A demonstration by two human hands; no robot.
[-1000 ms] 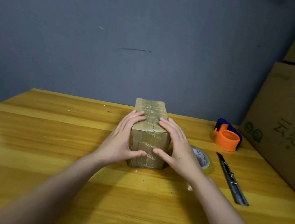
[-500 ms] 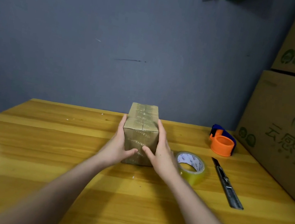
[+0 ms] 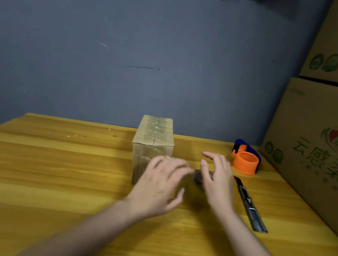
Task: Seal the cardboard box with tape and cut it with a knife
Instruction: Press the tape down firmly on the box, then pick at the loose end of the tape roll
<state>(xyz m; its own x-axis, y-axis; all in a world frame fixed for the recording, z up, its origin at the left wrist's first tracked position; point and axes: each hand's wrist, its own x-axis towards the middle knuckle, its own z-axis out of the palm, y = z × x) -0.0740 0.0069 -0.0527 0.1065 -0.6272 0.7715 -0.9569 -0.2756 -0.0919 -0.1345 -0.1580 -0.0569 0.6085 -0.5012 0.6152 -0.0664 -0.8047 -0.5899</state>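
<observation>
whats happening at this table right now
A person is partway through taping up a small cardboard box that stands on a wooden table. Neither hand is on the box: the left hand and the right hand are both open and reaching to a spot just right of the box, where a dark, blurred object sits mostly hidden between them. A utility knife lies untouched further right, with an orange tape dispenser behind it.
</observation>
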